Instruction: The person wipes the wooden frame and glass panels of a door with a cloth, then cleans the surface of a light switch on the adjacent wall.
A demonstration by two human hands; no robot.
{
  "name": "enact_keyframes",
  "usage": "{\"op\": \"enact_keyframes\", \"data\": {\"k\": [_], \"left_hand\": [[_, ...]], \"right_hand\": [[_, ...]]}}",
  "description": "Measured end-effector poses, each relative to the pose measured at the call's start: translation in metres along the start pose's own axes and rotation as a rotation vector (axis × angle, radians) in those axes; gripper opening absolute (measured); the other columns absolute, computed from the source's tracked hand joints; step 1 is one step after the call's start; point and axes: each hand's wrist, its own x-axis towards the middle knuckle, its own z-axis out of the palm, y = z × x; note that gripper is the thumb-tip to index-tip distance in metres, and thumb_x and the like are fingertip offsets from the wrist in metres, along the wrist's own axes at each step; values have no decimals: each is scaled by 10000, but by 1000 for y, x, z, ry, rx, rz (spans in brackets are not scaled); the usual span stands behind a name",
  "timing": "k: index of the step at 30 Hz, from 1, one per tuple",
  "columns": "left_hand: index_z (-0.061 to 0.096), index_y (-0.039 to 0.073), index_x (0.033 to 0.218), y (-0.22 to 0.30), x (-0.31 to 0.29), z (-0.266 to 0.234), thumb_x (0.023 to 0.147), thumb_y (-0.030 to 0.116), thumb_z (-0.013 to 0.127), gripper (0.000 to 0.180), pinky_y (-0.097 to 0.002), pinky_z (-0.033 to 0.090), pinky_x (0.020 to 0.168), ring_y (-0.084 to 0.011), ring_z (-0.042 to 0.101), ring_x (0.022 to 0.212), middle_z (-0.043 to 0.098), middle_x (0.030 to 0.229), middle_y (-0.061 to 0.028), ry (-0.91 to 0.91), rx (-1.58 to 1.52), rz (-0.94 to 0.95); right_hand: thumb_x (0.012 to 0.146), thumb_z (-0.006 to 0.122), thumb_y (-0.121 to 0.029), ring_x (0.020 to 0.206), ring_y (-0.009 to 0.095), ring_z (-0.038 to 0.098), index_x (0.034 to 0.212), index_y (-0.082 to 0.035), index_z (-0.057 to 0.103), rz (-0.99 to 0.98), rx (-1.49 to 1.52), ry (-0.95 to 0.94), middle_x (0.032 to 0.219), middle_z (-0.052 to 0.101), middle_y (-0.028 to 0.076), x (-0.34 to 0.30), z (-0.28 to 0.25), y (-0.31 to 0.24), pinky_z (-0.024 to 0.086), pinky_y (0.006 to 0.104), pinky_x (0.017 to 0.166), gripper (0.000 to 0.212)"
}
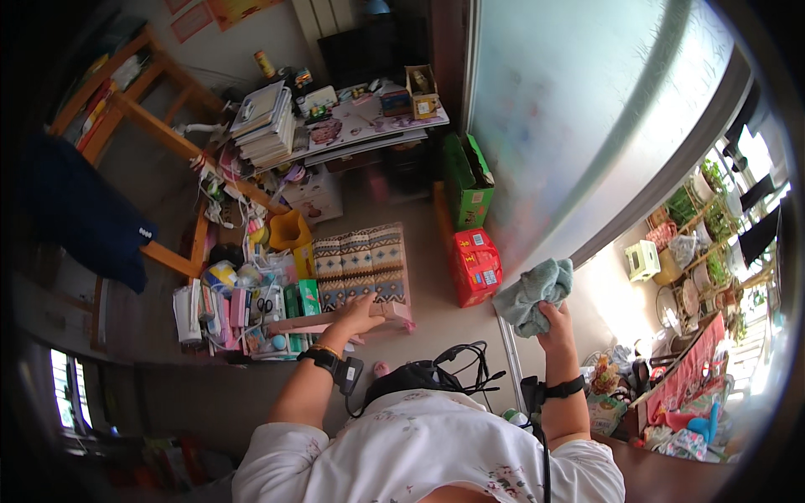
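Observation:
My right hand (554, 325) grips a crumpled grey-green cloth (537, 295), raised beside the frosted glass panel. Folds of the cloth bulge above the fingers. Over to the left, my left hand (358, 318) lies across the pale pink top rail (303, 323) of what looks like a chair, its visible fingers stretched and apart. Just beyond that hand is a patterned seat cushion (360, 260) in beige, brown and blue bands. Each wrist wears a black strap.
Books, boxes and stationery crowd a low surface (251, 312) at left. Beyond the cushion stands a cluttered desk (381, 121). A red box (476, 267) and a green box (470, 183) stand by the frosted glass panel (579, 109). Potted plants (717, 214) fill the right side.

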Motion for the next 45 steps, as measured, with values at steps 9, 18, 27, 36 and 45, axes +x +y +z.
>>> {"op": "enact_keyframes", "data": {"k": [9,18,27,36,45], "left_hand": [[609,205,1078,-3,-15,28,651,387,735,481,-599,151,1027,-242,406,1198,540,1181,33,376,129,49],[652,207,957,-18,4,35,653,347,725,343,-597,171,1025,-232,371,1223,544,1168,42,473,106,85],[639,200,982,-31,42,6,660,387,729,383,-594,179,1015,-248,398,1198,541,1159,28,420,125,92],[530,174,1191,-9,65,-21,701,365,685,548,-621,114,1029,-273,232,1315,457,1287,-46,132,94,-80],[252,27,1383,191,39,-44,766,314,714,823,-367,251,1063,-253,325,1284,365,1373,-147,-489,-1148,691]], "right_hand": [[837,547,-104,1085,273,520,1280,9,372,-12,-11,-7,1213,501,132,9,-18,-17,451,397,905,489],[839,554,-98,1094,276,504,1299,-7,348,-165,0,10,1222,486,128,19,-19,-40,442,402,913,512],[821,584,-81,1093,263,510,1265,-8,388,-201,44,76,1189,513,119,-16,-29,-45,435,386,924,492],[804,548,-45,1074,276,529,1253,1,397,-285,59,174,1186,518,138,-63,-41,-56,460,388,897,476],[795,544,-108,1067,274,537,1253,39,387,-161,14,-30,1167,532,149,-45,1,-44,446,388,918,505]]}}
